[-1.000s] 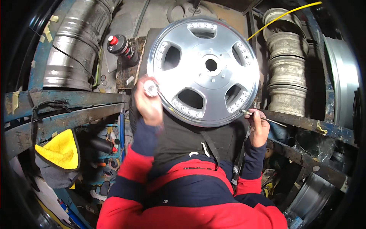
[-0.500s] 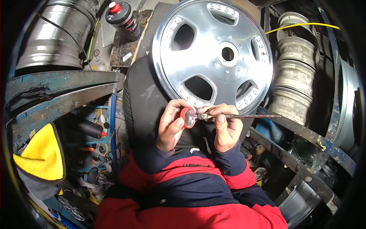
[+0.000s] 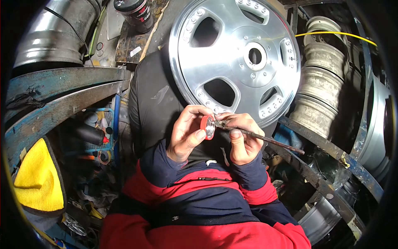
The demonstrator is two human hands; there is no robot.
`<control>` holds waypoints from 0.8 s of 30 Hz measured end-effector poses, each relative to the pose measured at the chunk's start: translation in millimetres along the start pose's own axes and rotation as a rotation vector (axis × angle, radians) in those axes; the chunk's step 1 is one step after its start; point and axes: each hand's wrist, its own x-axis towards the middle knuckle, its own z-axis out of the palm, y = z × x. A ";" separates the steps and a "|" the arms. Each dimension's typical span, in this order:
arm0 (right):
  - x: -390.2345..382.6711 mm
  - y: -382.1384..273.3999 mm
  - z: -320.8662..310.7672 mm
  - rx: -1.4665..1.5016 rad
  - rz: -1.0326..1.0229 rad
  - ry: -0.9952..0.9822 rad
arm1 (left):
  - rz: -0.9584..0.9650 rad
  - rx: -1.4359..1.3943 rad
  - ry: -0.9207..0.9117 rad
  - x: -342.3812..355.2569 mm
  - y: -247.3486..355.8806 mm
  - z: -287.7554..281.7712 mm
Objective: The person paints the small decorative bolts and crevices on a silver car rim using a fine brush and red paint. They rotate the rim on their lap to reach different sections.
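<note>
My left hand (image 3: 182, 135) is closed round the rim of a small red cap (image 3: 204, 123), with silvery stuff showing on its inner side. In my right hand (image 3: 245, 141) is a thin brush (image 3: 278, 143), its dark handle slanting down to the right. The brush's tip end reaches the cap's open side; my fingers partly hide it. Just beyond both hands a polished silver alloy wheel (image 3: 191, 60) leans by my dark-trousered leg, with small bolts along its openings.
Beyond my left leg stands a black bottle (image 3: 139, 18). A yellow cloth (image 3: 39, 178) hangs at the left near a blue metal frame (image 3: 62, 85). Dull, worn rims (image 3: 318, 85) are stacked at the right behind metal bars (image 3: 327, 143). A yellow cable (image 3: 340, 34) crosses there.
The brush's handle end has swung down, so it now slants. My left hand has turned the cap more edge-on. The view has shifted slightly, and the wheel sits a little farther right.
</note>
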 end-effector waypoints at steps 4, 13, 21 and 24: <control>1.4 -0.3 2.0 -0.028 -0.037 -0.025 | -0.002 0.000 -0.006 -0.5 0.7 -1.3; -6.2 2.5 -1.5 0.078 0.091 0.034 | 0.018 0.028 0.019 -0.3 -2.1 -2.4; -2.2 21.4 -21.6 0.095 0.331 0.224 | 0.167 -0.128 0.222 5.0 -2.5 -14.0; -1.6 28.2 -27.7 0.046 0.442 0.160 | 0.158 -0.167 0.219 6.5 -1.3 -17.0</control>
